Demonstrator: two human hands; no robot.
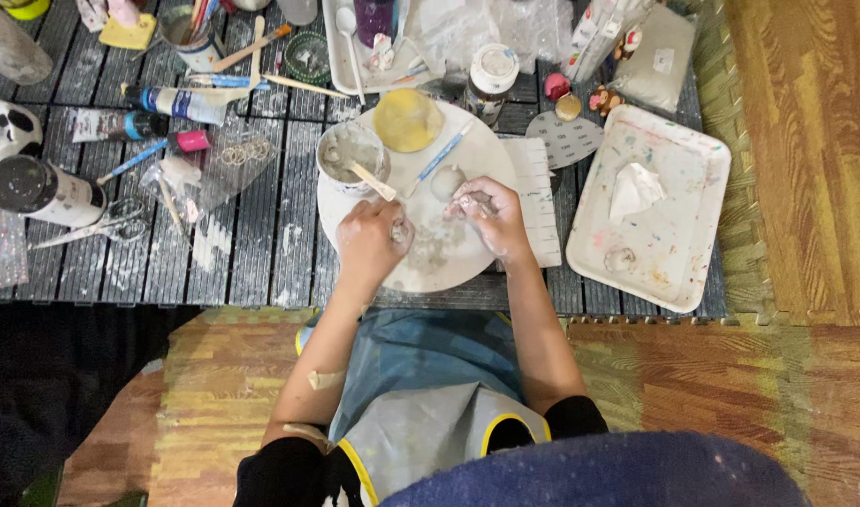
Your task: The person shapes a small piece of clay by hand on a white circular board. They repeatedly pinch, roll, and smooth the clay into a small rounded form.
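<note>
Where the two hands meet at frame centre, they work over a round white board [477,155] on a dark slatted counter [251,244].

Left hand [372,239]: centre, slightly left; fingers curled, grip pinching a small pale lump [401,230] at the fingertips, just over the board.

Right hand [486,214]: centre, slightly right; smeared white, fingers bent inward, grip pressed together on something pale; what it is cannot be told.

Board, upper part: a grey cup [353,155] of pale paste with a wooden stick [372,181] leaning in it; a yellow disc [407,120]; a thin blue-and-white tool [441,158] lying aslant; a small grey ball [447,180] just above the right hand.

Right of frame: white tray [702,178], paint-flecked, with a crumpled tissue [634,191] in it, near the board but apart.

Between board and tray: a ridged white strip [540,202] and a grey dotted disc [564,139].

Upper centre: white-lidded jar [492,80], touching the board's far edge.

Left of frame: black-and-white bottle [40,191] lying on its side; scissors [106,223] just below it; paint tube [181,103]; blue tool with a pink end [162,150]; clear bag [225,160] holding rings.

Upper left: pot of brushes [190,33].

Bottom of frame: grey-blue apron [420,394] with yellow edging, over the person's lap; wooden floor [805,150] at right.
</note>
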